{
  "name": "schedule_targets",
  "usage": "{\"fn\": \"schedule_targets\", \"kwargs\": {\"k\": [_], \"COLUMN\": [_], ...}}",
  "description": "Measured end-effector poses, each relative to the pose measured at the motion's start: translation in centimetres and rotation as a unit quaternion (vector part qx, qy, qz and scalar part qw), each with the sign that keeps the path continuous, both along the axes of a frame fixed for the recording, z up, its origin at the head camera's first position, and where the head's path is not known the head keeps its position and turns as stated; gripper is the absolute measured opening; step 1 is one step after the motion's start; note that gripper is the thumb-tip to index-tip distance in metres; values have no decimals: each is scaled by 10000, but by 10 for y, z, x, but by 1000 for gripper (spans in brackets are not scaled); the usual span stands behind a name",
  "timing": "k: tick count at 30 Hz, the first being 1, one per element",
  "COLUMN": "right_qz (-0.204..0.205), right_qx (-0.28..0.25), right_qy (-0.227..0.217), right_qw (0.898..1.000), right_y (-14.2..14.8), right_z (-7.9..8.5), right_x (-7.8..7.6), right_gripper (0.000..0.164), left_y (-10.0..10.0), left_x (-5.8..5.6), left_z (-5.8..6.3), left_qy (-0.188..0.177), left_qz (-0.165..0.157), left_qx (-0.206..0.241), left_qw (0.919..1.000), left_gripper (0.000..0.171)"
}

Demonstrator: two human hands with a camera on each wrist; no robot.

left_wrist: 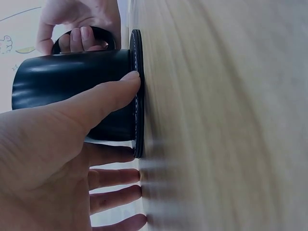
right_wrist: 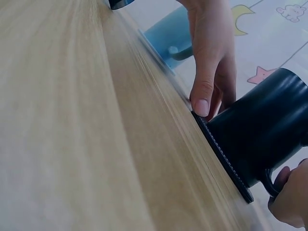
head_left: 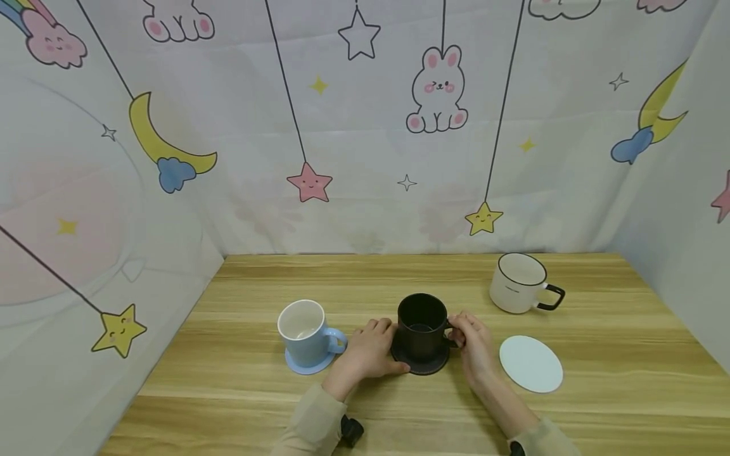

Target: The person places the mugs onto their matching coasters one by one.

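A black mug (head_left: 422,329) stands upright on a round black coaster (head_left: 423,368) at the middle of the table. My right hand (head_left: 476,349) grips the mug's handle, its fingers curled through the loop, as the left wrist view shows. From the other side, my left hand (head_left: 369,352) holds the coaster's edge. Its thumb (left_wrist: 108,98) lies along the near rim and its index fingertip meets the rim farther round. The other left fingertips reach down to the tabletop. White stitching runs along the coaster's edge in both wrist views.
Left of my left hand, a light blue mug (head_left: 310,347) stands on a blue coaster (head_left: 308,368), its handle close to that hand. A white mug (head_left: 515,292) with a black handle sits at the back right. Nearer lies a round white coaster (head_left: 531,364). Printed cloth surrounds the wooden table (head_left: 239,392).
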State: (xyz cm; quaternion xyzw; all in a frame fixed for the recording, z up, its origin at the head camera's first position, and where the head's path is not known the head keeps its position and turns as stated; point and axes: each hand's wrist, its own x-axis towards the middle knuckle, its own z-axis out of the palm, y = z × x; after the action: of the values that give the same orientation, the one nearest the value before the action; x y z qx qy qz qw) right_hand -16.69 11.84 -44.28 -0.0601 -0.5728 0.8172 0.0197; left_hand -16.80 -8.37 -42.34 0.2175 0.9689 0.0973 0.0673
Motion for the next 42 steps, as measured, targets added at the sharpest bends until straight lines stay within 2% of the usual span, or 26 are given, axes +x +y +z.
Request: {"fn": "schedule_targets", "kwargs": {"k": [21,33,42], "right_qz": [507,595,768], "right_qx": [505,571,1232], "right_qy": [-240,-271,-82], "right_qw": [9971,9962,9894], "right_y": [9,11,14], "right_z": [3,5,5], "right_x": [-5,-6,-5], "right_gripper": [39,39,37], "left_y": [0,0,1], "left_x": [0,-1,2], "left_z": [0,-1,-2], "left_qy": [5,60,186], "left_qz": [-18,-29,36], "left_qx": [-17,-20,-105], "left_qw": [10000,10000,9998], "left_gripper": [77,77,78]}}
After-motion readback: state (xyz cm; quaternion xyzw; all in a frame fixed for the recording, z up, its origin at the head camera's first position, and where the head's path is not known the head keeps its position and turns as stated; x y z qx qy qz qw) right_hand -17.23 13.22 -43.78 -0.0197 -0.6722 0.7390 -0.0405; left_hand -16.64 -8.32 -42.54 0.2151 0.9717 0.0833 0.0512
